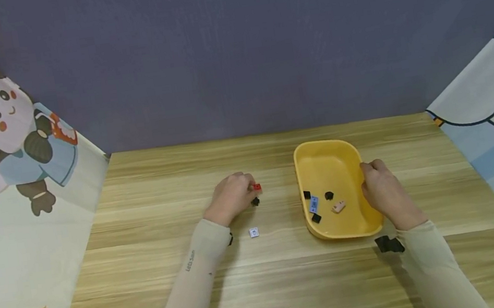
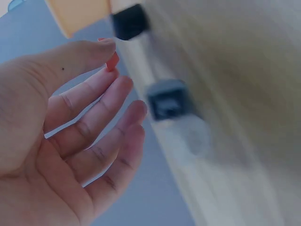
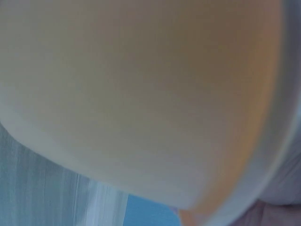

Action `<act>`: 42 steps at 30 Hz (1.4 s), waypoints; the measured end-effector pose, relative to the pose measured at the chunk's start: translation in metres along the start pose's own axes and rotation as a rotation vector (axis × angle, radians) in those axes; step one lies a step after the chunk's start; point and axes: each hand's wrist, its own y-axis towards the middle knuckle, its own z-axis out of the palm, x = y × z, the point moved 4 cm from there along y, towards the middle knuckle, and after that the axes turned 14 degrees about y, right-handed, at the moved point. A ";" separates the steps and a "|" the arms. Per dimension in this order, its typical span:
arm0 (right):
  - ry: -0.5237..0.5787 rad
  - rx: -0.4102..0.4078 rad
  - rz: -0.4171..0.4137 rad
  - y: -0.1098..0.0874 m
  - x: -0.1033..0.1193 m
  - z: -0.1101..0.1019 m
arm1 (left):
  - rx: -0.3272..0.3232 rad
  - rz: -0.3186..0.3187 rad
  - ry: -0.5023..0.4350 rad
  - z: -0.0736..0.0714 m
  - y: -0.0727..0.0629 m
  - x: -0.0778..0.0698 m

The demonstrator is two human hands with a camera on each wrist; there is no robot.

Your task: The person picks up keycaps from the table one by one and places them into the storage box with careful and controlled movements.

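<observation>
My left hand pinches a small red block between thumb and fingertip; in the left wrist view the red block shows at the thumb's tip, the other fingers loosely bent. Close below the hand is a small black piece, and nearer the front lies a white square tile. With my right hand I grip the right rim of a yellow bin. Inside the bin are several black pieces, a blue printed piece and a pale pink piece. The bin's wall fills most of the right wrist view.
Wooden table beneath, dark blue-grey surface behind it. Cartoon-printed sheets border both sides. Something black shows beside the right cuff. Blurred dark pieces lie beyond the left fingers in the left wrist view.
</observation>
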 end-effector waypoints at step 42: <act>-0.009 -0.027 -0.010 0.000 0.000 0.000 | -0.022 0.261 0.095 -0.035 0.037 -0.116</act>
